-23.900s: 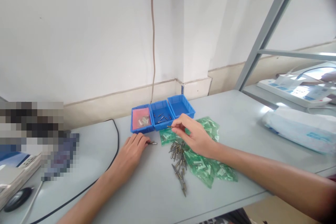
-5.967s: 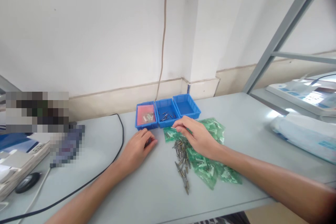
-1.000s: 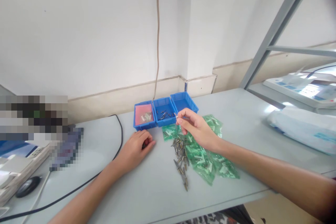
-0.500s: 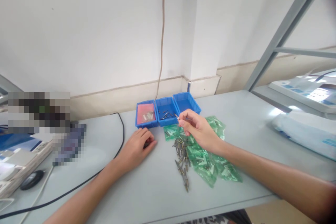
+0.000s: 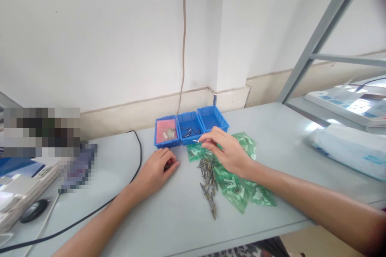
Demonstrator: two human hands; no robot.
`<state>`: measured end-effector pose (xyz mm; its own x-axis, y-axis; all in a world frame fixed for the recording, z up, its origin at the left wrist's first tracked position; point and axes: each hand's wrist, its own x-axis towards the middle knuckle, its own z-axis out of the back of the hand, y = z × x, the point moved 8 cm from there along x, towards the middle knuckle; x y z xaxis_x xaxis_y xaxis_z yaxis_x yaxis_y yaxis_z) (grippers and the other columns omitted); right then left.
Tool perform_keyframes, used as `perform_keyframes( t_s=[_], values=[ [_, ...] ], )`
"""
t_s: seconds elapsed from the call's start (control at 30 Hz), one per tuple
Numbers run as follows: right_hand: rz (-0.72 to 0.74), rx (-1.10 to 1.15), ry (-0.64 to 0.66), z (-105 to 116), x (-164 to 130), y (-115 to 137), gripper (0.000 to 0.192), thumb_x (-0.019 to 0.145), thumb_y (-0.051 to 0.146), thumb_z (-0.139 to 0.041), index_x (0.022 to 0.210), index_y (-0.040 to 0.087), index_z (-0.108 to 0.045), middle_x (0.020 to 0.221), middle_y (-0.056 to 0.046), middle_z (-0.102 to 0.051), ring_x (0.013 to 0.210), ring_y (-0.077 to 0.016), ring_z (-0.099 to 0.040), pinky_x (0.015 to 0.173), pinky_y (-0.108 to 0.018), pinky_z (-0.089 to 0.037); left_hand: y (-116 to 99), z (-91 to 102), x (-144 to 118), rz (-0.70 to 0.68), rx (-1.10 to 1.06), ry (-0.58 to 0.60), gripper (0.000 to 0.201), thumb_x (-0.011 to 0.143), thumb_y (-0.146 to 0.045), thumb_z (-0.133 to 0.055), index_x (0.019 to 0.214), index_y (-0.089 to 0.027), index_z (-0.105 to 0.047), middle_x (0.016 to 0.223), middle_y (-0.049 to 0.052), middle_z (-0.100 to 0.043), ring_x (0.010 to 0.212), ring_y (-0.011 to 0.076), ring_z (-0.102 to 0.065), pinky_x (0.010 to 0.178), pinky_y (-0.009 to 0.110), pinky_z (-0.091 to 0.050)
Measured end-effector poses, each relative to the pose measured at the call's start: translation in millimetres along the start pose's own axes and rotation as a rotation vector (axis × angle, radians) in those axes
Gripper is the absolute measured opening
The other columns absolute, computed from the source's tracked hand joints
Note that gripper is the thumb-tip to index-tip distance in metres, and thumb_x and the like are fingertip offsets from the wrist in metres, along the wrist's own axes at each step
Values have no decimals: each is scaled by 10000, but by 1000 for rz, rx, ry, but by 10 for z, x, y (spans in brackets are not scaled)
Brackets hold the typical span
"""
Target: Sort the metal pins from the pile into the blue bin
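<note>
In the head view my right hand [image 5: 223, 148] pinches a small slim metal pin [image 5: 196, 141] between thumb and fingers. The pin points left, just in front of the middle blue bin [image 5: 184, 142]. My left hand [image 5: 158, 168] rests curled on the table below the left bin; something dark shows under its fingers but is too hidden to name. Between the hands lies a loose pile of small metal pins [image 5: 208, 176], some with brass-coloured parts. Green plastic bags [image 5: 232, 186] of small parts lie under and beside my right hand.
The left blue bin [image 5: 167, 143] holds a pink sheet and small pale parts. A few dark pins lie in the middle bin; the right bin [image 5: 212, 116] stands beside it. A black cable [image 5: 99, 209] and a mouse [image 5: 34, 211] are at left, a white package [image 5: 346, 148] at right.
My right hand has moved slightly down and left, and the pin in it now lies more level, pointing left. My left hand stays where it was. The view has shifted a little.
</note>
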<state>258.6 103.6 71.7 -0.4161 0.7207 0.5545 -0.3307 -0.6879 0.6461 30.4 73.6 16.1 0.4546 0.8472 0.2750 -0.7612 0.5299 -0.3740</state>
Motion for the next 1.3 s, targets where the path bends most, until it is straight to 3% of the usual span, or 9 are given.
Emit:
perform_keyframes(
  t_s=[0.23,0.63,0.83,0.93,1.07,1.3],
  values=[
    [16,55,36,-38,-6,-33,293,1162,340,-403,1144,257,-683,977,-67,-634,884,-229,-628,825,-383,-505,9,-9,5,20,-21,13,203,1104,-356,-534,947,-235,-575,886,17,-608,823,214,-559,778,369,-433],
    [-48,42,76,-4,109,29,198,1129,318,-505,1072,248,-681,975,-45,-665,882,-211,-632,828,-360,-476,118,-14,14,130,-143,12,242,1079,-388,-587,895,-231,-584,841,0,-624,768,197,-555,737,341,-419],
    [-228,241,125,-32,199,-71,150,1080,361,-596,1038,239,-673,884,-10,-671,773,-182,-600,716,-317,-482,98,-31,7,116,-119,24,226,1088,-374,-576,919,-225,-589,876,6,-632,807,199,-566,769,341,-420],
    [-218,265,43,-11,212,-167,119,1049,345,-648,1017,237,-685,926,-17,-696,837,-191,-637,774,-327,-513,88,-36,11,110,-95,25,223,1093,-371,-566,926,-224,-586,877,5,-625,807,200,-561,774,345,-414],
    [-201,178,-174,139,141,-354,91,1013,332,-710,1025,241,-713,917,-21,-706,831,-198,-654,799,-347,-530,59,-42,19,94,-74,29,223,1101,-370,-555,931,-226,-572,879,6,-619,810,202,-556,783,355,-409],
    [-139,114,-158,182,46,-257,45,980,281,-757,960,254,-727,923,-20,-695,812,-194,-656,760,-344,-529,64,-53,12,69,-68,34,192,1101,-347,-556,952,-228,-575,898,7,-616,832,202,-562,795,358,-408]
  ],
)
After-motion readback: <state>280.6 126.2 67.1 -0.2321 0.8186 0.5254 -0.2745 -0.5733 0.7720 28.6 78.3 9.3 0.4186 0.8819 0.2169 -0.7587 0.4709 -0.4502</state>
